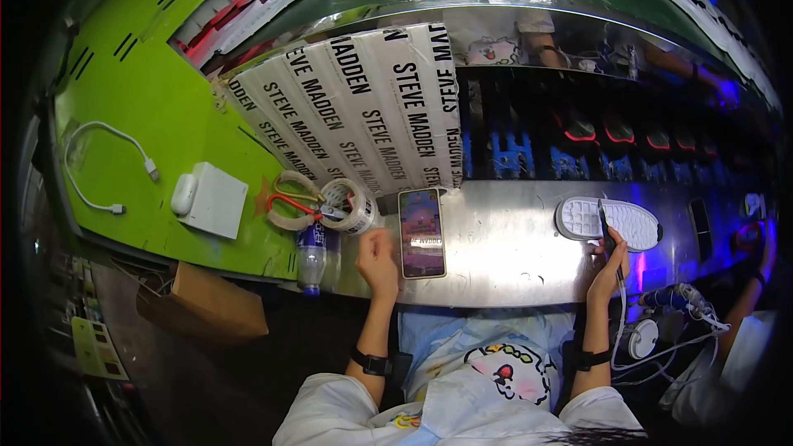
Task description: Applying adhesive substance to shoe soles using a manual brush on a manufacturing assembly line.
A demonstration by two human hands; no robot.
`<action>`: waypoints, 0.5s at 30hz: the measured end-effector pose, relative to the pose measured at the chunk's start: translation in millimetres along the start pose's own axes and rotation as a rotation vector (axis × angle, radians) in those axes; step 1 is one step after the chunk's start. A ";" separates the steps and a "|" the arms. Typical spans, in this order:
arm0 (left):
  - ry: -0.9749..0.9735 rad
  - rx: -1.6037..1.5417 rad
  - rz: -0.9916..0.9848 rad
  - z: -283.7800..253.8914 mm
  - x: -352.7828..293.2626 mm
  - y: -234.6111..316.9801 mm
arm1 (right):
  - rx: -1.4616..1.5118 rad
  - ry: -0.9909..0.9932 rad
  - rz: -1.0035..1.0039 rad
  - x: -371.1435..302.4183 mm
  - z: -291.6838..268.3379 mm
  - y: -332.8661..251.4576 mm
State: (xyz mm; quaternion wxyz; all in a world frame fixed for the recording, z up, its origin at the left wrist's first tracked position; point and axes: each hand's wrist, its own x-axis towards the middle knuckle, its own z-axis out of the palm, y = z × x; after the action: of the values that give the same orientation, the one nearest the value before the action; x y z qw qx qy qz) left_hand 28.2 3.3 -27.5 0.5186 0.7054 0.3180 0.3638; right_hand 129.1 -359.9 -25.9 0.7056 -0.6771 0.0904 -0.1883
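Observation:
My right hand (609, 272) grips a slim black pen-like tool (610, 241) with a white cord running down from it. The tool's tip lies over a white shoe sole (636, 224), whose tread side with its grid pattern faces up on the metal bench. Whether the tip touches the sole I cannot tell. Closed in a loose fist, my left hand (377, 263) rests at the bench's left part, with nothing visible in it. Just right of that fist lies a phone (422, 235) with its screen lit.
Tape rolls (363, 213), orange-handled scissors (296, 205) and a bottle (312, 260) stand left. Behind them rises a printed cardboard box (347, 107). A white case (216, 200) and cable (78, 186) lie on the green table (149, 231). Dark shoes (619, 132) line the conveyor; another person sits far right.

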 end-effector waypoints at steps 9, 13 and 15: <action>-0.309 0.212 0.480 1.2 -0.6 26.7 | -0.010 -0.013 0.002 0.7 0.5 -2.5; -0.378 0.243 0.521 0.9 1.1 24.3 | 0.018 -0.003 0.001 2.3 -2.1 1.9; -0.367 0.237 0.524 2.8 0.3 26.0 | 0.017 0.003 0.002 2.9 -3.5 3.0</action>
State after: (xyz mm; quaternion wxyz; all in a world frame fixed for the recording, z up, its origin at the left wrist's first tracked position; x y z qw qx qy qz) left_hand 32.6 -4.6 -3.0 0.3704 0.8721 0.0672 0.3124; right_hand 130.9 -364.3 -28.7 0.7115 -0.6706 0.0902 -0.1893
